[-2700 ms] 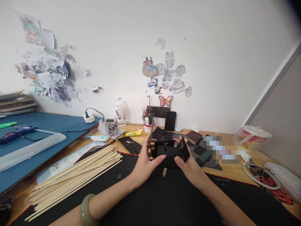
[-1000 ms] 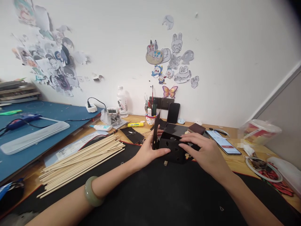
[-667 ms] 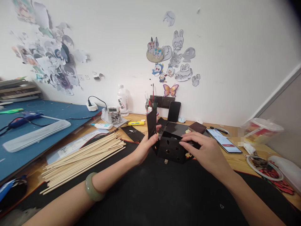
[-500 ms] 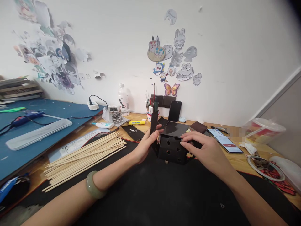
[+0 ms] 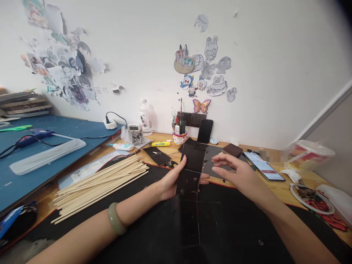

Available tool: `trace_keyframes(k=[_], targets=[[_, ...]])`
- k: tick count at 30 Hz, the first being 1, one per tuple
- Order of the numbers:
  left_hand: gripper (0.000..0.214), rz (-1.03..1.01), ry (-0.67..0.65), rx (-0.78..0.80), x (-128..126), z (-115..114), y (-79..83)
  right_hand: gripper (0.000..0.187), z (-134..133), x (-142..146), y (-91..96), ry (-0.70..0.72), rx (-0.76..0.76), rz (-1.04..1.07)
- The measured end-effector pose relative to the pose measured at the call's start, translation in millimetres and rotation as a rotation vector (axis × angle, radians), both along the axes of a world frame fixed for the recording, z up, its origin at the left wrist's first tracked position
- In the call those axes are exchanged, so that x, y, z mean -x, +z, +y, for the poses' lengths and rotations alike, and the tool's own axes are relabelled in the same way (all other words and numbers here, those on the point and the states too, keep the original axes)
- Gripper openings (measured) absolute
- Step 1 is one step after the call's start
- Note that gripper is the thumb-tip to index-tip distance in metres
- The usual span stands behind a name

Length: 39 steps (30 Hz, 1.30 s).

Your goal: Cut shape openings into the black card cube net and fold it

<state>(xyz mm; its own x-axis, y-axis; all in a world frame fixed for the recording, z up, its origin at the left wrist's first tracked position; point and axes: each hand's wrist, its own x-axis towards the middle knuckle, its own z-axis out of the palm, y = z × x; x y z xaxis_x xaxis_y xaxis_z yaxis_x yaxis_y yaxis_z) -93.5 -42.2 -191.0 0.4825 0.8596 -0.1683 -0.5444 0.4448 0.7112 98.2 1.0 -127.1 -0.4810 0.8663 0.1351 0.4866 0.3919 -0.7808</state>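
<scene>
My left hand grips a strip of black card panels with small cut-out shapes. The strip is unfolded now and hangs toward me over the black mat. The thumb lies on its left edge, the fingers behind it. My right hand hovers just to the right of the strip, fingers stretched out and apart, holding nothing. More black card pieces lie flat behind the strip.
A bundle of thin wooden sticks lies at the left of the mat. A phone lies at the right, a pen cup and a water bottle stand by the wall. A blue cutting mat covers the far left.
The folded black box has been opened out into a flat strip held up by my left hand. My right hand has let go of it and drawn slightly right.
</scene>
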Motion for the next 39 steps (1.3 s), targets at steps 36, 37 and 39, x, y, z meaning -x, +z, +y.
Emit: trace_keyframes(k=[36,37,39], targets=[[0.020,0.438,-0.043,-0.056,7,8,-20.4,0.016,70,-45,-42.7,-0.365,0.090,0.017],[0.018,0.433,-0.009,-0.049,7,9,-20.8,0.016,71,-47,-42.5,-0.376,0.086,0.033],[0.019,0.424,0.050,-0.032,6,11,-21.0,0.016,73,-49,-42.5,-0.385,0.087,0.073]])
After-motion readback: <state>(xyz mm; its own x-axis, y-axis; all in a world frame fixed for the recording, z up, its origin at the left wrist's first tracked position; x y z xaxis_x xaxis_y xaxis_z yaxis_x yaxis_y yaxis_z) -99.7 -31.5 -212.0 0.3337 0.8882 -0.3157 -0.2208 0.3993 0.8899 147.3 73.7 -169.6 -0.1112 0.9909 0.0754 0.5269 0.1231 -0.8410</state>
